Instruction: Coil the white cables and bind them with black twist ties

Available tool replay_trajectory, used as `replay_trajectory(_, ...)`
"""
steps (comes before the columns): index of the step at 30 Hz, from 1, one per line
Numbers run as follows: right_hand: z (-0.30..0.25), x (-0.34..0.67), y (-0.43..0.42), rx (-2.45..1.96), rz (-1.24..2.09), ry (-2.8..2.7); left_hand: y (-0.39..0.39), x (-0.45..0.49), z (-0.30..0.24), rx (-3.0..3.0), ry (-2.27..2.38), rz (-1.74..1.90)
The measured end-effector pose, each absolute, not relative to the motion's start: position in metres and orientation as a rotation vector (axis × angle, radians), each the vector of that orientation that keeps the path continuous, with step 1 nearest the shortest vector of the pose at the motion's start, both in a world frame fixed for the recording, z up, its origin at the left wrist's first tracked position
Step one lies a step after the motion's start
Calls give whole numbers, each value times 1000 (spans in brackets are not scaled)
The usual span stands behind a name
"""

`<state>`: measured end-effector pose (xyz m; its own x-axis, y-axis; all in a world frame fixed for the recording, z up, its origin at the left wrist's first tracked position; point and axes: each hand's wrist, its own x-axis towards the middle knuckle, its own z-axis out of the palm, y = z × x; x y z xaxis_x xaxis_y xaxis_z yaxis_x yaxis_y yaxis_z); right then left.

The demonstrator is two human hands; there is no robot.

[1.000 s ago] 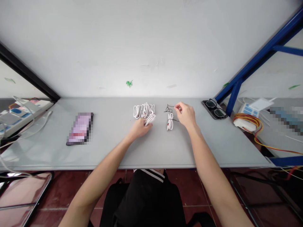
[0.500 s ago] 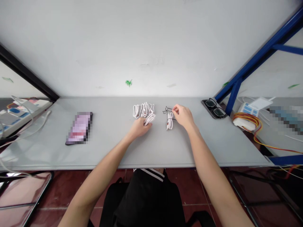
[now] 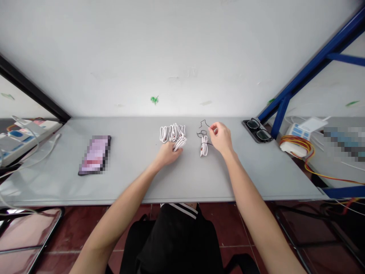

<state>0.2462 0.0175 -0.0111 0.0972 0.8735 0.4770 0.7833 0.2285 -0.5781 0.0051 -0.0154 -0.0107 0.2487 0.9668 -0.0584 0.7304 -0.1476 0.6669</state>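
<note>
The coiled cable [image 3: 172, 136] was white, the thin wire [image 3: 203, 129] black, the bench [image 3: 134, 186] pale grey, the frame [image 3: 316, 72] bright blue, and the waistband [image 3: 185, 210] black with white stripes.

Grey desk [image 3: 128, 186] (cable coils [image 3: 172, 133], eyeglasses [image 3: 258, 130])

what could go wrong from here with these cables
The thin black wire pinched by the right hand loops around the small white cable bundle, so it might snag or knot there. The white cable coil under the left hand could spring apart if let go. The glasses lie off to the right of the right hand, so a wide pull might catch them.
</note>
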Motion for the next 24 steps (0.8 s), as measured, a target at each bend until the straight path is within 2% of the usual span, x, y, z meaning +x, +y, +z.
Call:
replay_trajectory(7, -9, 198, -3, -1286, 429, -1569, -16, 9, -8, 1864, 1543, 596)
replay_trajectory(19, -20, 172, -15, -1138, 190, -2136, -17, 2, -1, 1526, 1183, 623)
replay_trajectory(24, -18, 175, -15, -1111, 216, -2192, -16, 0, 3, 1360, 1050, 641)
